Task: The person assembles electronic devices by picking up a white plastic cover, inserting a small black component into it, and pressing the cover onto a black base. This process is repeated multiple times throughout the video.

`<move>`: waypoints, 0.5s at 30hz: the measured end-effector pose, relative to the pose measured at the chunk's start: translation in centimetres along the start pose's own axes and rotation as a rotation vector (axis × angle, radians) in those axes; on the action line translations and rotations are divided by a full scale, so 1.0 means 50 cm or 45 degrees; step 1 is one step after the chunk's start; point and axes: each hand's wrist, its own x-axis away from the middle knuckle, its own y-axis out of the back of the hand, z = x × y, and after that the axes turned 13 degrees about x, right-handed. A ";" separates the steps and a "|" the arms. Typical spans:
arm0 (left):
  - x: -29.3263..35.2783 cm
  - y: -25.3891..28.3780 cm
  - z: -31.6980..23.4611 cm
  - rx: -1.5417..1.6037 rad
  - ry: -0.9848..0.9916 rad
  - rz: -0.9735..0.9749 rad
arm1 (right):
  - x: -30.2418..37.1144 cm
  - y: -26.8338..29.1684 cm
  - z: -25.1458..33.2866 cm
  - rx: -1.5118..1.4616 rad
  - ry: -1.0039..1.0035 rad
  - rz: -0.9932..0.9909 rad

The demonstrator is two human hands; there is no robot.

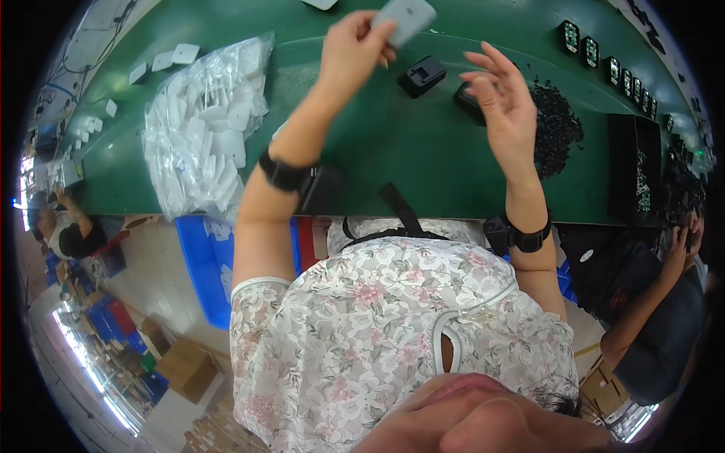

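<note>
My left hand [353, 51] reaches to the far side of the green table, its fingers closed on a flat white cover [408, 21] with rounded corners. To the right of that hand lies a small black housing [423, 76] with a recess in its top. My right hand [507, 98] is raised over the table with its fingers apart and nothing in them. Beside its thumb sits another black housing [470, 103], partly hidden by the hand. A heap of tiny black parts [557, 128] spreads just right of my right hand.
A clear plastic bag of white covers [208, 128] lies on the left, with loose white covers [185, 53] beyond it. Black housings with green circuit boards [570, 36] line the far right, near a black box [633, 170]. Co-workers [657, 309] sit at both sides. Blue bins [198, 264] stand below.
</note>
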 end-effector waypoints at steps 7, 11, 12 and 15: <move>-0.283 0.076 0.184 -0.007 0.332 -0.143 | 0.041 0.051 -0.043 0.327 -0.040 -0.103; -0.283 0.096 0.182 -0.051 0.563 -0.090 | 0.096 0.096 -0.033 0.747 -0.046 -0.272; -0.278 0.109 0.184 -0.161 0.561 -0.050 | 0.102 0.107 -0.027 1.041 -0.039 -0.267; -0.270 0.102 0.165 -0.471 0.551 -0.002 | 0.112 0.153 -0.059 1.533 0.006 -0.255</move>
